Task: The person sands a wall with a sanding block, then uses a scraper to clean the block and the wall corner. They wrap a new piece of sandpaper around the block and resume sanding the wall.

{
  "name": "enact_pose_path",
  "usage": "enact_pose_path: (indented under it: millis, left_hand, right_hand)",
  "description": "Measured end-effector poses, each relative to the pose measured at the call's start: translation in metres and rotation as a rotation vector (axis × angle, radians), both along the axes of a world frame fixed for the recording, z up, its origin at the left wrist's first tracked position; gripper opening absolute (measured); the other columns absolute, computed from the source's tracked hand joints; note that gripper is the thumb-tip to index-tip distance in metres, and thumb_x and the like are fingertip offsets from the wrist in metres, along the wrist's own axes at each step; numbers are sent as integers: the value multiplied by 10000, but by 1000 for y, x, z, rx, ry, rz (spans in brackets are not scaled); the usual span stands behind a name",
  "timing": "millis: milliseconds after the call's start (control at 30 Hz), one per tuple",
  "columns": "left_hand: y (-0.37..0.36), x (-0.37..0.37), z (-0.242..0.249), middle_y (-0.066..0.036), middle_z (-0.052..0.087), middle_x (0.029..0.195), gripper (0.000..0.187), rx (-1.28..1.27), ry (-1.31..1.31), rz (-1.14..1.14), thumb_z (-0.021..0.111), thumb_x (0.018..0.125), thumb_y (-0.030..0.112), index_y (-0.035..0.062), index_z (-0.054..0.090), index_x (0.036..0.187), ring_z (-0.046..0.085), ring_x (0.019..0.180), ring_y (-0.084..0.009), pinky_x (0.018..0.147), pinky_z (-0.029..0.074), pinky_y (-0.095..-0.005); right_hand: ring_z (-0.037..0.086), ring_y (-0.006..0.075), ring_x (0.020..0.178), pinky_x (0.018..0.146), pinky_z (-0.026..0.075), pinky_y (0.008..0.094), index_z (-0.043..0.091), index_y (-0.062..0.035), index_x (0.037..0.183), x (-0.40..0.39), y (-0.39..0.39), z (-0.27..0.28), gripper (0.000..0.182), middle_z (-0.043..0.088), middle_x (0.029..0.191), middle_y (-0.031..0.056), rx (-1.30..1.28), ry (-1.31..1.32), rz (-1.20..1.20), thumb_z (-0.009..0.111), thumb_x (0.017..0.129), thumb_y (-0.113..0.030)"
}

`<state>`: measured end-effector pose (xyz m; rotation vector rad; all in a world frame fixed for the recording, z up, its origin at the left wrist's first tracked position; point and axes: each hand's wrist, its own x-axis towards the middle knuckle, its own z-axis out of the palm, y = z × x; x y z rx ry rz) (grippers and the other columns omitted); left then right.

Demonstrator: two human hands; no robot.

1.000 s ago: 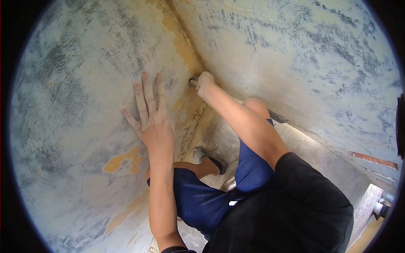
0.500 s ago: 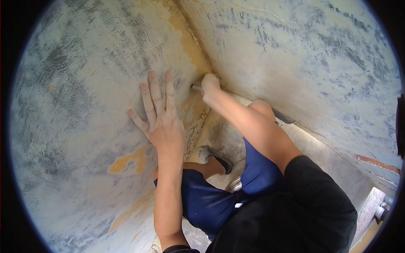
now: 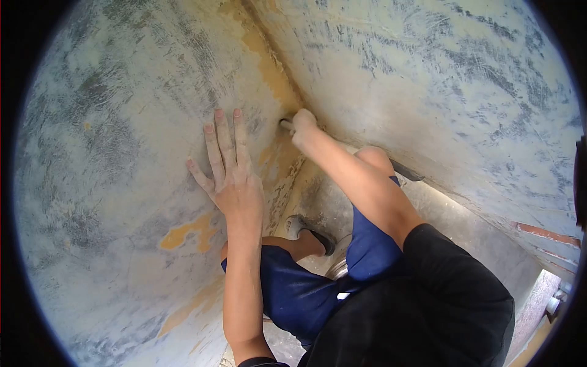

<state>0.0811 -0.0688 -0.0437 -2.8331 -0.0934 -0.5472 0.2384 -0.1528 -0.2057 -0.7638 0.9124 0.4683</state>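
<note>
My left hand (image 3: 235, 183) lies flat against the left wall (image 3: 140, 183), fingers spread and dusted with pale powder. The wall is whitish with grey scuffs and yellow-tan patches. In the corner, where the two walls meet, my right hand (image 3: 304, 125) is closed around a small grey roll-shaped piece (image 3: 288, 125). Its dark end sticks out to the left, right at the tan corner seam (image 3: 278, 61); the rest is hidden in my fist, and I cannot tell its kind. Pale dust covers the right fingers too.
The right wall (image 3: 428, 79) rises close beside my right arm. Below are the grey floor (image 3: 440, 205), my foot in a dark shoe (image 3: 321, 238) and my knees in blue shorts (image 3: 293, 287). A whitish board (image 3: 535, 312) stands at the lower right.
My right hand has shifted slightly along the corner, and the dark end of the piece shows a little more. My left hand stays flat on the wall, its fingertips slightly lower in view.
</note>
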Motion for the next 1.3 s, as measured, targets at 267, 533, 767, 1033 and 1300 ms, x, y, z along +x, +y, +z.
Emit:
enact_pose_path:
  millis: [267,533,767,1033,1300]
  left_hand:
    - [0,1,-6,35,256,1662,757,-24,-85,-47,491,890,17,215,298,1594,191,1532,-158,1200,-101,-571]
    - [0,0,-13,23,254,1663,693,127,-74,-23,489,909,85,192,342,1578,190,1533,-181,1198,-106,-579]
    - [-4,5,-10,-17,292,1642,686,-12,45,-168,470,910,7,151,342,1569,228,1524,-209,1227,43,-563]
    - [4,14,-14,-34,257,1654,778,-58,162,-285,476,850,-50,153,305,1582,223,1525,-232,1230,154,-536]
    - [2,10,-5,-49,244,1661,718,84,175,-227,491,882,16,116,318,1571,226,1523,-209,1233,198,-456]
  right_hand:
    - [712,232,973,440,372,288,491,8,1300,9,-7,-13,409,651,1215,135,24,-72,-1,273,987,-141]
    - [678,186,700,426,354,304,530,-3,1212,13,-15,-1,347,690,1139,127,8,90,79,313,991,-160]
    - [690,191,813,540,455,301,442,3,1393,-38,14,8,457,678,1127,137,-226,-182,248,338,973,-145]
    - [662,201,804,653,504,381,633,1,1097,-45,12,38,391,683,1020,127,-236,-46,192,381,1013,-286]
    - [663,273,1007,808,519,379,558,55,1273,-9,5,-14,443,653,1206,198,-35,11,-35,373,1017,-255]
